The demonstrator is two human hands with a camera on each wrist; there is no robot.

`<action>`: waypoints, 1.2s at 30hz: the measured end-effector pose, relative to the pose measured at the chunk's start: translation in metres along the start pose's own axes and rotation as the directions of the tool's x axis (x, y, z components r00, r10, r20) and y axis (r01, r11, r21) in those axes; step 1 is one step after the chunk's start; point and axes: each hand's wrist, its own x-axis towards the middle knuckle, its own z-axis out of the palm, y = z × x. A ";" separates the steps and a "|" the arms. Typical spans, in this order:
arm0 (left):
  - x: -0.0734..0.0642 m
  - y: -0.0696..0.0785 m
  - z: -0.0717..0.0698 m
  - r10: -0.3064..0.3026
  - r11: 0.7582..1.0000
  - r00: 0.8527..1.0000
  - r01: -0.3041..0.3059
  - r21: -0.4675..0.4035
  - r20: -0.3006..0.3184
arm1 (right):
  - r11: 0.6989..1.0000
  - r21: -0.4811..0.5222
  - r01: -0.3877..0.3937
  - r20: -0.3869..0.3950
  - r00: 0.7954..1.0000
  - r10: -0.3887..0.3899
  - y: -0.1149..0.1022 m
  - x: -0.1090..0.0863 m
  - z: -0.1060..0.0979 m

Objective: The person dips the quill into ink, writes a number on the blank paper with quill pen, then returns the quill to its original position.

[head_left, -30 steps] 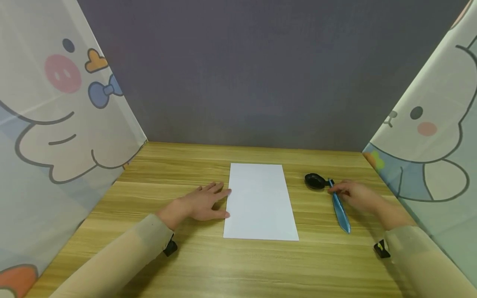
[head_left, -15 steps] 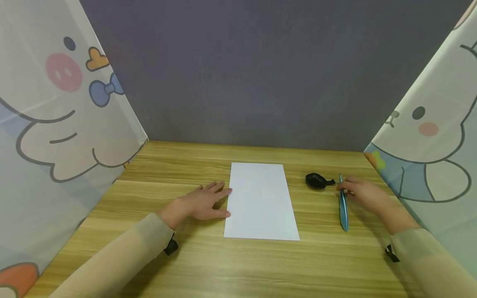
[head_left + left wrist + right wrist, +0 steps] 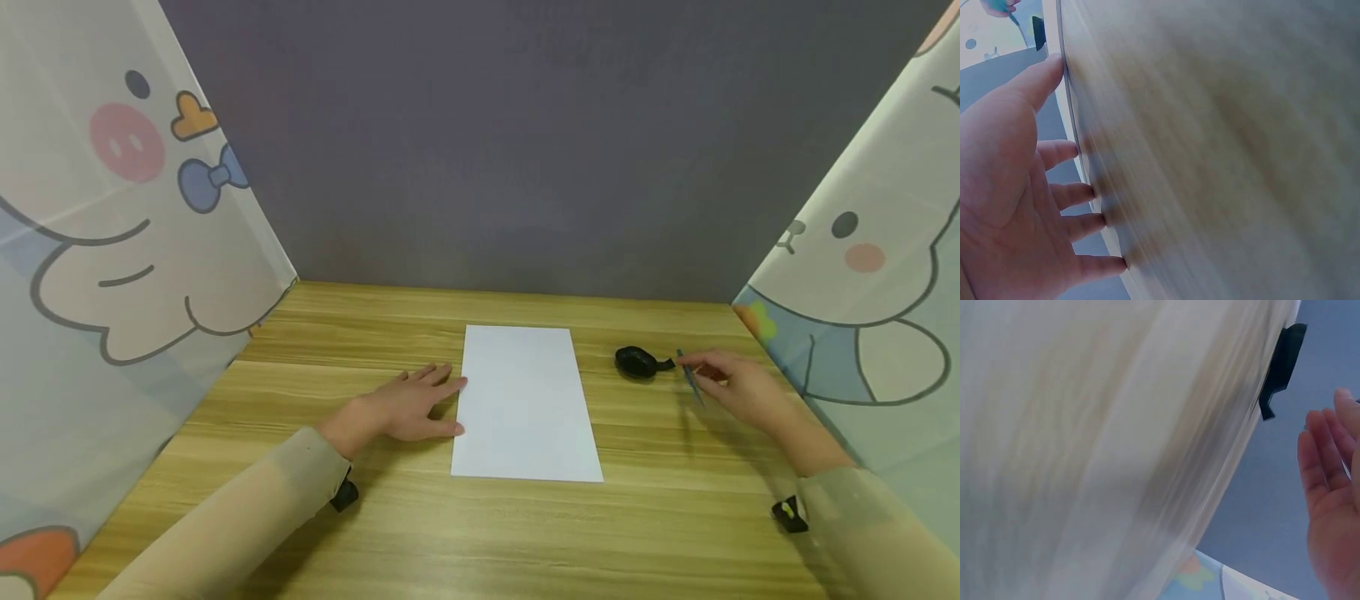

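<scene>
My left hand (image 3: 408, 410) lies with its fingers spread along the left edge of a white sheet of paper (image 3: 525, 408). In the left wrist view its fingertips (image 3: 1060, 62) touch the surface. Between thumb and fingers, my right hand (image 3: 738, 387) pinches a slim blue feather-shaped thing (image 3: 687, 377), apparently raised above the table with a shadow below. It looks thin from the head view. In the right wrist view it is almost wholly out of frame. Just left of that hand sits a small black pan-like dish (image 3: 635, 362) with a short handle.
The wood-grain table (image 3: 450, 542) runs back to a dark grey panel (image 3: 480, 150). Cartoon-printed cloth walls, left (image 3: 150, 275) and right (image 3: 862, 275), close in both sides. Bare wood shows between the paper and the black dish.
My right hand has shifted right, away from the dish, and turned the blue feather-shaped thing, so that it now looks shorter and narrower. My left hand and the paper stay put.
</scene>
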 end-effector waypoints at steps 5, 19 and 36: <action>0.000 -0.001 0.000 -0.002 1.000 1.000 0.002 0.009 -0.004 | 0.966 0.234 -0.112 0.016 0.994 0.112 -0.006 0.004 0.000; 0.002 -0.001 -0.001 0.001 1.000 1.000 0.000 0.022 -0.006 | 0.877 0.437 -0.200 0.012 0.976 0.217 -0.012 0.019 0.006; 0.002 -0.001 0.001 -0.003 1.000 1.000 0.004 0.026 -0.005 | 0.854 0.400 -0.332 0.149 0.943 0.297 -0.009 0.040 0.019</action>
